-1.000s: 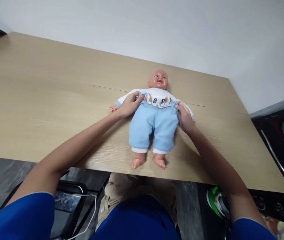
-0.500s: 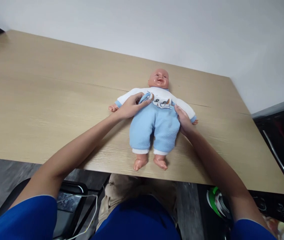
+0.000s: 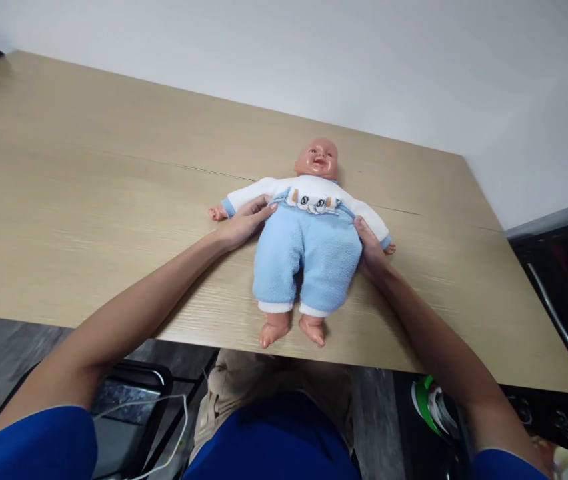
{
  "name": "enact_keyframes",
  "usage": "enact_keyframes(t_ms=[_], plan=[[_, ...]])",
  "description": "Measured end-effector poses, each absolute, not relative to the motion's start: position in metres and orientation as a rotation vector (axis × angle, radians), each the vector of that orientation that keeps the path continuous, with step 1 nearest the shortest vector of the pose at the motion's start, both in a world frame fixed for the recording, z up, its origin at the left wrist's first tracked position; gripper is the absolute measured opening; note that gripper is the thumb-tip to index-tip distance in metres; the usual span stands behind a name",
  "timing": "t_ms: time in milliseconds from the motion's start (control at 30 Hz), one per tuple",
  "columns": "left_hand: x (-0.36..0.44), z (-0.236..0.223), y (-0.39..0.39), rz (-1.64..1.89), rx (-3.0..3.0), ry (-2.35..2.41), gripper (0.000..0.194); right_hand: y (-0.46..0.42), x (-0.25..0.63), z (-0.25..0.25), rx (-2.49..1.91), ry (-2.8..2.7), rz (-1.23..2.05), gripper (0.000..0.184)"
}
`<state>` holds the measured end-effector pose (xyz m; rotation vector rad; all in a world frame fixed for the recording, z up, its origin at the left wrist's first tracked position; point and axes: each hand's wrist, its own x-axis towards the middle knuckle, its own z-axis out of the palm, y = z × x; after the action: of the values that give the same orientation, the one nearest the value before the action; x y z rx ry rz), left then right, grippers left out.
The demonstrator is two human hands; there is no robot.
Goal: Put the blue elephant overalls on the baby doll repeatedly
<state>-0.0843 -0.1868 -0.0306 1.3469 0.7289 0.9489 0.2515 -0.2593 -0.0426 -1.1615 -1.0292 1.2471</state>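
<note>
A baby doll [image 3: 317, 159] lies on its back, head toward the wall and bare feet toward me. It wears a white long-sleeved top with blue cuffs and fluffy light-blue pants [image 3: 331, 260] with white ankle bands. A cartoon face with two eyes is on the band across the belly, partly folded over. My left hand [image 3: 245, 223] is closed on the pants' upper edge at the doll's side, thumb on top. At the opposite side my right hand [image 3: 370, 245] grips the pants' edge, its thumb on the cloth and its other fingers mostly hidden.
The doll lies near the front edge of a light wooden table [image 3: 114, 200], with a white wall [image 3: 314, 60] behind. Below on the left, a white cable [image 3: 184, 427] trails over a dark chair [image 3: 134, 413]. Dark furniture and a green-and-white round object [image 3: 429, 403] are at right.
My left hand has moved left and slightly down, drawing the pants' upper edge outward. The cartoon face is stretched flatter. My right hand has shifted slightly down, and the doll's legs have shifted a little left.
</note>
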Motion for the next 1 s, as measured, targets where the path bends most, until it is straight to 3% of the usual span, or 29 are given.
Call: enact_keyframes(t_ms=[233, 367, 500, 800, 1000], plan=[[-0.097, -0.032, -0.172, 0.913, 1.541, 0.817, 0.062, -0.257, 0.254, -0.038, -1.190, -1.109, 1.192, 0.057], [-0.125, -0.025, -0.157, 0.672, 1.794, 0.753, 0.051, -0.258, 0.274, -0.026, -1.155, -1.562, 1.120, 0.041], [-0.134, -0.018, -0.155, 0.532, 1.832, 0.694, 0.044, -0.263, 0.279, -0.022, -1.117, -1.613, 1.193, 0.046], [-0.100, -0.037, -0.174, 0.860, 1.357, 0.686, 0.058, -0.262, 0.249, -0.039, -1.124, -1.071, 1.320, 0.049], [-0.081, -0.045, -0.184, 0.986, 1.133, 0.679, 0.053, -0.257, 0.247, -0.042, -1.214, -1.102, 1.258, 0.045]])
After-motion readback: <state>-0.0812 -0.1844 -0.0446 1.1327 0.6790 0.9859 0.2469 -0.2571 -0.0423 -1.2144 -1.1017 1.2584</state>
